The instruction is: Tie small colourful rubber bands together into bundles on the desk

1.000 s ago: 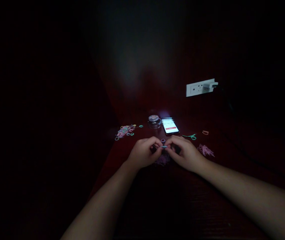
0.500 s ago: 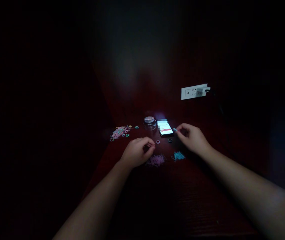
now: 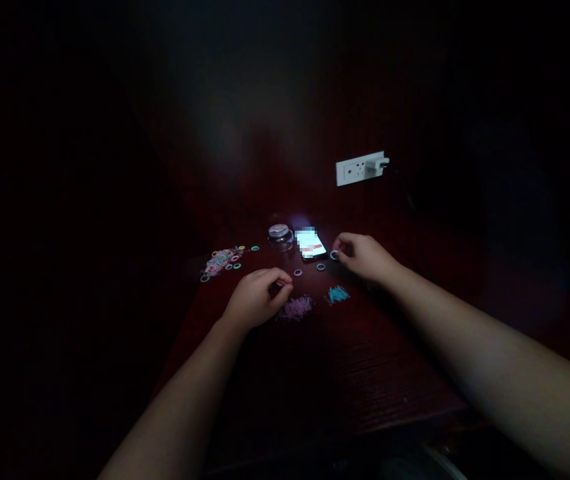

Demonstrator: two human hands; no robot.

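My right hand [image 3: 365, 257] pinches a light blue hair tie [image 3: 334, 255] at its fingertips, just right of the lit phone. My left hand [image 3: 259, 297] is closed in a pinch beside a heap of purple strands [image 3: 297, 307]; whatever it holds, if anything, is too small to make out. Between the hands lie a purple hair tie [image 3: 298, 273] and a dark-looking bluish one [image 3: 321, 267]. A heap of teal strands [image 3: 338, 295] is right of the purple heap. Farther left sits a mixed heap of coloured hair ties [image 3: 221, 262].
A clear jar with a pale lid [image 3: 279, 235] stands behind the hands, next to the lit phone [image 3: 311, 245]. On the wall is a white socket [image 3: 359, 169] with a plug and cable. The dark red table's front edge [image 3: 395, 423] shows below.
The whole view has shifted, so things sit farther left and higher. The light blue hair tie in my right hand now shows as a ring. My left hand stays pinched by the purple heap.
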